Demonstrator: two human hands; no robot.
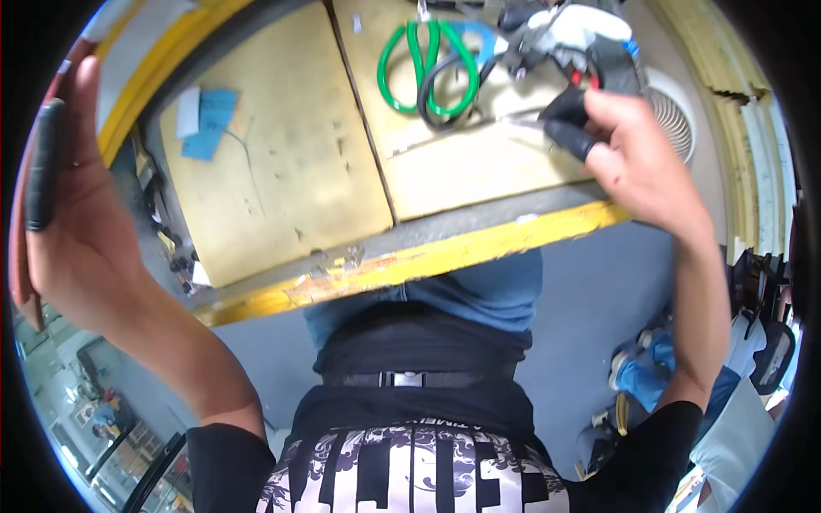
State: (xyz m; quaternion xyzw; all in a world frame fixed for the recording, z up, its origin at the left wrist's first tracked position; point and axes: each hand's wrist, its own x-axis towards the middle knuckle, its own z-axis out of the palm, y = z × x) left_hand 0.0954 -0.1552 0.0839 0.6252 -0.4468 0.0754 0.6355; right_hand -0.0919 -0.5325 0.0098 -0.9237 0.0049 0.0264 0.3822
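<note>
My right hand (637, 150), with black covers on thumb and forefinger, pinches slim metal tweezers (479, 124). Their thin end points left, low over the pale board (295, 179). Just beyond lie scissors with green loop handles (475, 81) and a black ring-shaped handle (422, 98) overlapping them. Raised at the far left rim is my left hand (81, 205), one finger stretched upward. Against it shows a black ribbed, finger-length shape (44, 167); whether this is a covered finger or a handle is unclear. A reddish-brown strip (32, 309) runs along the rim beside that hand.
Blue and white paper slips (212, 124) and a thin wire (248, 158) lie on the board's left part. A yellow, chipped edge (410, 256) borders the bench before me. Cluttered tools and white material (581, 30) fill the back right, beside a round white ribbed object (671, 111).
</note>
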